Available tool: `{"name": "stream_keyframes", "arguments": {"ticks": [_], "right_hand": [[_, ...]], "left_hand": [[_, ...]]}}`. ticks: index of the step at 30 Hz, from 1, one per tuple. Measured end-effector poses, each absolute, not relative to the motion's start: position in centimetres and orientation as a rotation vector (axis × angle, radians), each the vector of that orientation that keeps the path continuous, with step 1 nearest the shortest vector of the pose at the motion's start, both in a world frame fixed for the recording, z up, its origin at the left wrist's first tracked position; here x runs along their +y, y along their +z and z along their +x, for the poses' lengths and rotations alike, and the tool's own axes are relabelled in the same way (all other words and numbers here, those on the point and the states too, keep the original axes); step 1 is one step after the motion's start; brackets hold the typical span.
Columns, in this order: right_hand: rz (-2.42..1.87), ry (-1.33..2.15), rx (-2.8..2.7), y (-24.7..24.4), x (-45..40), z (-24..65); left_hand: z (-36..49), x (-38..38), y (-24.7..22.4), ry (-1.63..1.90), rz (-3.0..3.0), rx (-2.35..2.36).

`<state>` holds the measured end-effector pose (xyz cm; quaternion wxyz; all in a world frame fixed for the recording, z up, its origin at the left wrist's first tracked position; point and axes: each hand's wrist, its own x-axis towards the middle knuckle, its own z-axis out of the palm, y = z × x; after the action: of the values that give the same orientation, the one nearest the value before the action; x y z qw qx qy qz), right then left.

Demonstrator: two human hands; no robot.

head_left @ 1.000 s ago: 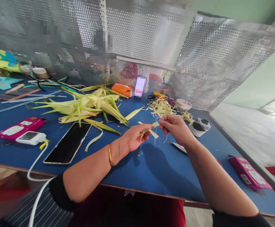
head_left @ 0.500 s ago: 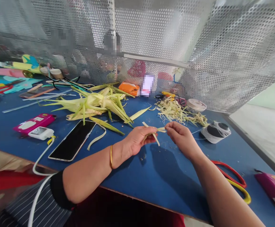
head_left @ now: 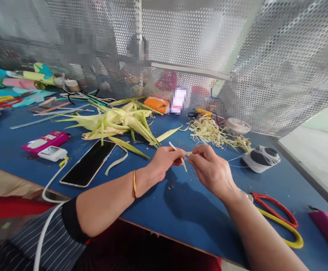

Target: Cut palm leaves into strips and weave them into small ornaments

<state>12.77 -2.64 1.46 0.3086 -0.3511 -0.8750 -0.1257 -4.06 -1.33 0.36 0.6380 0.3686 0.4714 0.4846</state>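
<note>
Over the blue table, my left hand (head_left: 167,160) pinches pale corn husk strips (head_left: 183,164), one of which crosses the others and sticks out above and below the thumb. My right hand (head_left: 210,165) is closed on the right ends of the strips, close against the left fingertips. Its fingers partly hide what they grip. A thin white thread runs from behind my right hand to a black and white spool (head_left: 261,159). Behind my hands lies a heap of green-yellow corn husks (head_left: 118,118), with a pile of shredded husk (head_left: 209,130) to its right.
Scissors (head_left: 276,214) with red and yellow handles lie partly under my right forearm. A dark-screened phone (head_left: 88,163) and a magenta device (head_left: 45,143) with a white cable sit at left. Behind stand an orange packet (head_left: 156,104), a tape roll (head_left: 238,126) and a perforated metal screen (head_left: 180,41).
My right hand has moved left, up to my left fingertips, and turned its back more towards me. More of the scissors shows. The whole view has shifted slightly.
</note>
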Motion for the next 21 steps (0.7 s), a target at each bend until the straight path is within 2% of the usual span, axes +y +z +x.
{"name": "stream_keyframes", "arguments": {"ticks": [2,5,14,21], "right_hand": [[-0.848,-0.465,-2.272,1.3,-2.6,12.4],[-0.853,-0.451,-2.245,0.9,-2.4,12.1],[-1.246,-0.061,-2.14,0.4,-2.7,12.1],[-1.388,0.329,-1.99,1.0,-2.7,12.0]], "left_hand": [[-4.0,-1.5,0.3,1.051,0.856,1.067],[-3.9,-1.6,0.1,0.923,0.874,1.01],[-4.2,-1.7,0.5,0.76,0.917,0.877],[-4.0,-2.0,0.4,0.831,1.271,0.961]]}}
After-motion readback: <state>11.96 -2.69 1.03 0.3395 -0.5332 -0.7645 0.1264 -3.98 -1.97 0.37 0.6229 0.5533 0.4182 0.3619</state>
